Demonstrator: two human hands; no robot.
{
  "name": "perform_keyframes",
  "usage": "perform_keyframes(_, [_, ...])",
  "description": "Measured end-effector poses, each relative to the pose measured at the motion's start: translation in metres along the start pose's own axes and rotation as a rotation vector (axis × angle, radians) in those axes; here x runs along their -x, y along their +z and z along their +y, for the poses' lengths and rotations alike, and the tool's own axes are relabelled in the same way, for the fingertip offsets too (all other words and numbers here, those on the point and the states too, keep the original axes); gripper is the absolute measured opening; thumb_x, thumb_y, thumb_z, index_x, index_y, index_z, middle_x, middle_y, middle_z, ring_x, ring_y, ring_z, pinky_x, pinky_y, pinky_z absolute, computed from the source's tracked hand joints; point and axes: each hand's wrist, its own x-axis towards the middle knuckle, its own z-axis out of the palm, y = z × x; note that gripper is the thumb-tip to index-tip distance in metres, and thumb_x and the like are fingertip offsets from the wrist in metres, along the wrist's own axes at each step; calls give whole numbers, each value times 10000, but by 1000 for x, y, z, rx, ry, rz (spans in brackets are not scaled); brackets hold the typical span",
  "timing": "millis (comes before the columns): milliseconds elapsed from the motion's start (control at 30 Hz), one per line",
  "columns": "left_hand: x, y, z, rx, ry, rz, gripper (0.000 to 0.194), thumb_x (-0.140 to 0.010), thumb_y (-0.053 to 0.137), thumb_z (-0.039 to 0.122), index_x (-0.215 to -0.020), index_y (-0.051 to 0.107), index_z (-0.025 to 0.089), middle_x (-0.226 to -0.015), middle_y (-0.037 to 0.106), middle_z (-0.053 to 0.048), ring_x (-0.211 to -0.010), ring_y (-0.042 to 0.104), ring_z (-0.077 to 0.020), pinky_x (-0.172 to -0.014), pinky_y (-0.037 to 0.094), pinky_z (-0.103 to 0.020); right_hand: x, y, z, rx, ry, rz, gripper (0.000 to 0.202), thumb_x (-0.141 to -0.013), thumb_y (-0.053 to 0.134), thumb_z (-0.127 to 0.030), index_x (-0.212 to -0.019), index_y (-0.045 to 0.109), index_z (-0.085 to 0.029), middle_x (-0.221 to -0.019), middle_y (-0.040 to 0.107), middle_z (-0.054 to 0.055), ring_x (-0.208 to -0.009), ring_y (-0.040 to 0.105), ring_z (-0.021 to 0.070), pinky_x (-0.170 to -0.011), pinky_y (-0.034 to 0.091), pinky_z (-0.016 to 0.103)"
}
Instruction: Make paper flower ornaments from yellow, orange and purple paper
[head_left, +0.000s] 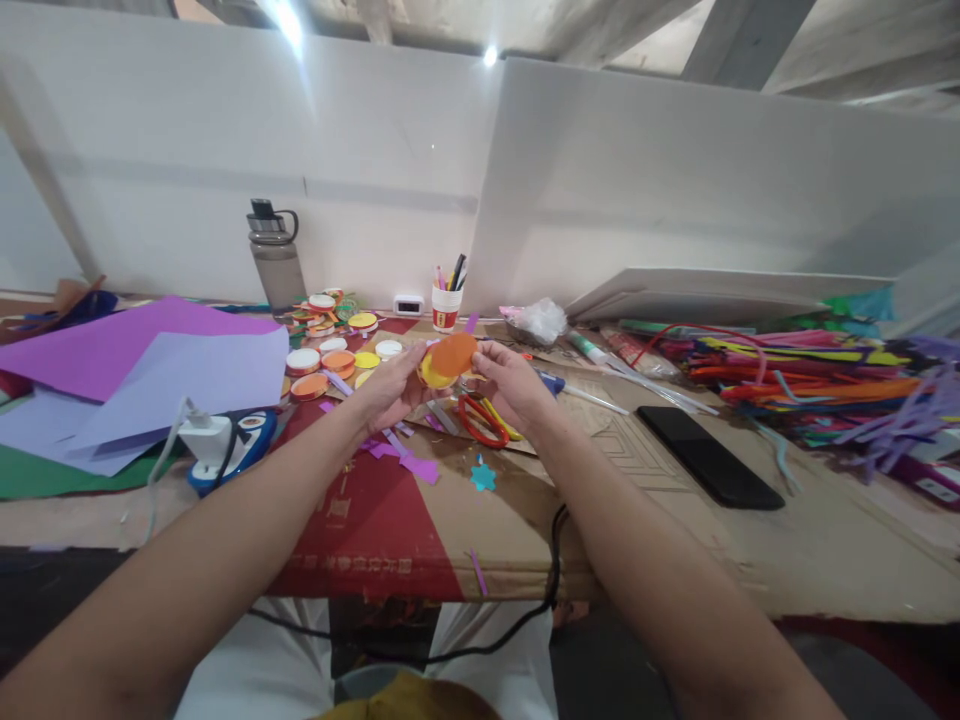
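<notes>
Both hands are raised over the middle of the table. My left hand (396, 387) is closed around a small round yellow piece (433, 371). Between the fingertips of my right hand (506, 378) is an orange paper disc (454, 354), which overlaps the yellow piece. Below the hands lie red-handled scissors (482, 421) and purple paper scraps (420, 468). A turquoise flower-shaped cutout (483, 476) rests nearer the front edge. Several round pieces in white, orange and yellow, such as an orange one (310, 386), sit left of my left hand.
Purple sheets (191, 380) and a blue power strip (251, 445) are at the left. Behind stand a bottle (276, 262) and a paper cup of pens (447, 308). At the right are a black phone (705, 455) and colourful strips (817, 375). A black cable (556, 560) hangs over the front edge.
</notes>
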Motion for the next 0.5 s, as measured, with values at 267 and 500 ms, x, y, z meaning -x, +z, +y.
perform_keyframes(267, [2, 8, 5, 28, 132, 103, 283, -920, 477, 280, -1098, 673, 181, -1020, 717, -52, -915, 664, -167, -773, 545, -275, 3, 3, 7, 91, 38, -7, 361, -584, 821, -392, -751, 567, -197, -613, 509, -63, -541, 434, 73, -522, 385, 219])
perform_keyframes(500, [1, 8, -7, 8, 256, 83, 251, -879, 515, 244, -1070, 658, 165, -1042, 714, -64, -1010, 655, -177, -905, 505, -292, 3, 9, 17, 243, -47, 3, 275, -648, 746, -385, -728, 559, -200, -593, 514, -60, -522, 444, 78, -521, 369, 233])
